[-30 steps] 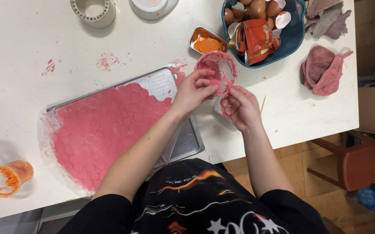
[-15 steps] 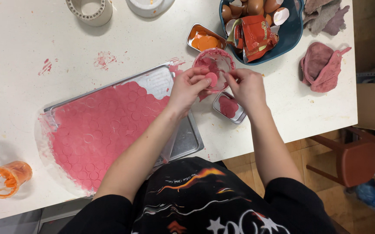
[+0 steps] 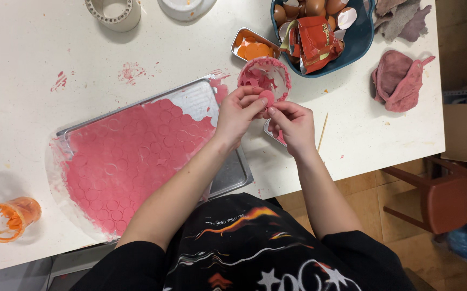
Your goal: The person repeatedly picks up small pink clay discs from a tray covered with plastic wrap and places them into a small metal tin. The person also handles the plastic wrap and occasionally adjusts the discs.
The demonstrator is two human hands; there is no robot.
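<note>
A metal baking tray (image 3: 232, 178) lies on the white table, covered by a rolled sheet of pink dough (image 3: 131, 161) marked with many round cut-outs. Just right of the tray, my left hand (image 3: 240, 112) and my right hand (image 3: 293, 123) meet and pinch a small pink dough disc (image 3: 267, 97) between their fingertips. Directly behind the disc stands a clear cup (image 3: 264, 76) smeared with pink dough. A small metal dish (image 3: 274, 133) is mostly hidden under my right hand.
A blue bowl (image 3: 352, 51) holds eggshells and a red wrapper. Also on the table: a small tin of orange dough (image 3: 254, 47), a pink cloth (image 3: 399, 81), a wooden skewer (image 3: 322, 131), an orange-smeared cup (image 3: 8, 217), white holders at the far edge. A chair (image 3: 449, 202) stands right.
My hands moved from the pink-smeared cup toward me and came together. They now pinch a small dough disc that was not between the fingers before.
</note>
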